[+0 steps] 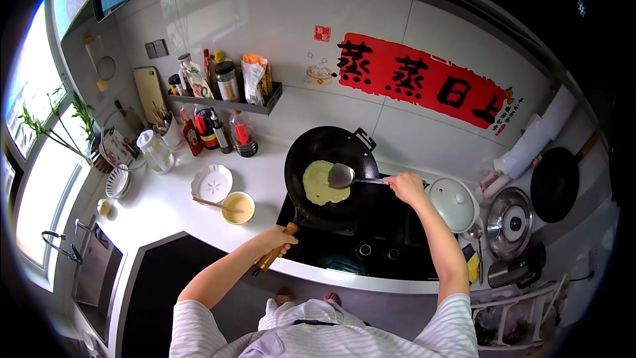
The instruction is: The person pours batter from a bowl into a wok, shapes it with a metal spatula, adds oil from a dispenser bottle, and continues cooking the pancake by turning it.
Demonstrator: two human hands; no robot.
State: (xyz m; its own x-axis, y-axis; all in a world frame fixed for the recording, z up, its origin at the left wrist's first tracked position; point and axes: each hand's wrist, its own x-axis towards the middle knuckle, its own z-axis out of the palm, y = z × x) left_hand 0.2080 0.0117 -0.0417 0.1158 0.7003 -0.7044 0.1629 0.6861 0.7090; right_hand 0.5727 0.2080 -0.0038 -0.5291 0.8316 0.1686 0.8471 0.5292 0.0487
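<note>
My left hand [277, 241] is closed around the wooden handle [268, 260] of the black wok [366, 189], which sits on the stove [331, 250]. With my right hand [405, 187] I grip the handle of a metal ladle [342, 176]. The ladle's round head rests over the right part of a thin, pale yellow pancake [317, 185] in the wok. Left of the wok stands a bowl of pale batter [238, 207], with a wooden utensil [211, 203] lying across its rim. Behind that bowl is a white plate [213, 183].
A lidded pot [452, 205] stands right of the wok, beside a metal lid [509, 223] and a black pan [555, 184]. Bottles [243, 135] and a loaded wall shelf [225, 103] are behind the counter. A glass pitcher [156, 152] stands at the left.
</note>
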